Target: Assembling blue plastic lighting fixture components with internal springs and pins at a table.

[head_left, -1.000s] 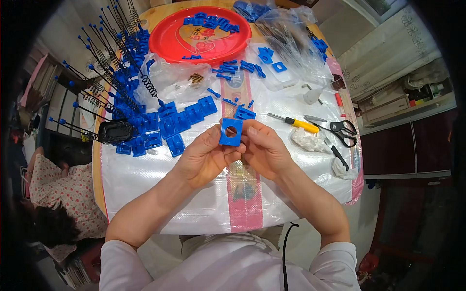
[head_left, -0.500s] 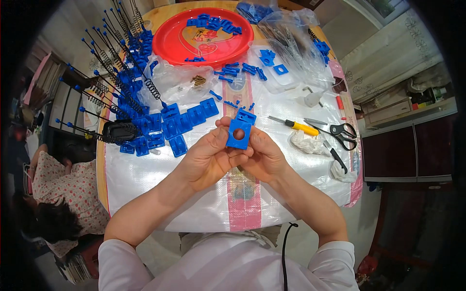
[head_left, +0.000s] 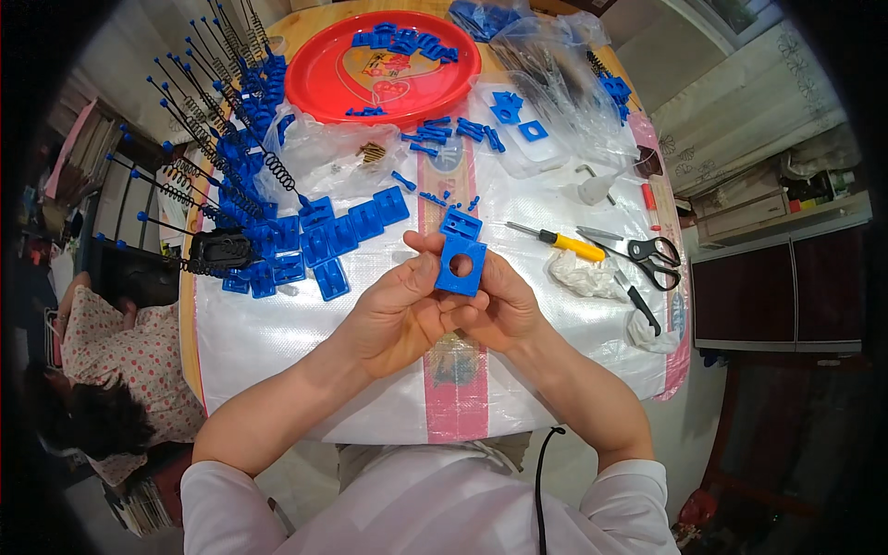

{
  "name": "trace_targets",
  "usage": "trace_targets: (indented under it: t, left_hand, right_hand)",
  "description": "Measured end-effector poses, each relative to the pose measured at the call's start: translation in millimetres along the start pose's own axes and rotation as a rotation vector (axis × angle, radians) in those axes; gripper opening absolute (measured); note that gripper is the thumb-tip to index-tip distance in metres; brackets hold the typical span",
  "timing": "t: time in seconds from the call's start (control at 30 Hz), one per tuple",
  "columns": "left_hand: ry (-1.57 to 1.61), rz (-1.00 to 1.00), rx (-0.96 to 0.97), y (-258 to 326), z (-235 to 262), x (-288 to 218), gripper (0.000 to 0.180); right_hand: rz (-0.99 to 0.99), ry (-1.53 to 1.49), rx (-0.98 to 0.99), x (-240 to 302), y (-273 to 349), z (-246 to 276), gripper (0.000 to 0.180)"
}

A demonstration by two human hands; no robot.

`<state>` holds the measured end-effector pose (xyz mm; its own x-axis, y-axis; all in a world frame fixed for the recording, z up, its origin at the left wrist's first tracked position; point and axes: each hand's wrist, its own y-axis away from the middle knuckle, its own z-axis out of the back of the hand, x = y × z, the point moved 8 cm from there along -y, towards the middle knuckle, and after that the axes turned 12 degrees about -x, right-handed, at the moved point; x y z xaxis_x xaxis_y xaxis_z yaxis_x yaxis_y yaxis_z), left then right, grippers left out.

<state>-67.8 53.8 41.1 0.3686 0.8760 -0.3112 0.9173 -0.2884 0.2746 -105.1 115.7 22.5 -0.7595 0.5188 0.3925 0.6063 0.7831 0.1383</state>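
Observation:
Between both hands, over the middle of the table, is a blue plastic block with a round hole (head_left: 473,253). My left hand (head_left: 404,298) grips its left edge, the thumb against the side and the other fingers curled beneath. On the opposite edge, my right hand (head_left: 502,298) is closed in the same way. A slotted blue piece (head_left: 460,223) shows just above the block's top edge; whether the two are joined I cannot tell. Small blue pegs (head_left: 447,202) lie scattered just beyond it.
Blue parts with black springs and thin rods (head_left: 250,176) crowd the left side. A red tray (head_left: 310,97) holds blue pieces at the back. At right lie a yellow-handled screwdriver (head_left: 578,246), black-handled scissors (head_left: 655,252) and a knife (head_left: 642,307). A person (head_left: 129,370) is at far left.
The blue block is turned slightly and sits a little lower in the picture, with both hands still on it. The whole table view has shifted slightly to the left.

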Motion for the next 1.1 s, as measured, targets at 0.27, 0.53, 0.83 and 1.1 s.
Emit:
trace_targets:
  t: [0.27, 0.53, 0.83, 1.1]
  left_hand:
    - [0.056, 0.037, -0.028, -1, 2, 6, 0.035]
    - [0.107, -0.001, -0.049, -1, 0, 6, 0.044]
    - [0.082, -0.017, -0.101, 0, 2, 7, 0.044]
    - [0.091, -0.02, -0.114, 1, 1, 9, 0.041]
  right_hand:
    - [-0.008, -0.038, -0.018, 3, 3, -1, 0.057]
    - [0.035, -0.056, 0.041, 4, 1, 1, 0.05]
    - [0.051, -0.001, 0.004, 2, 2, 0, 0.048]
    - [0.043, -0.022, 0.03, 1, 1, -4, 0.052]
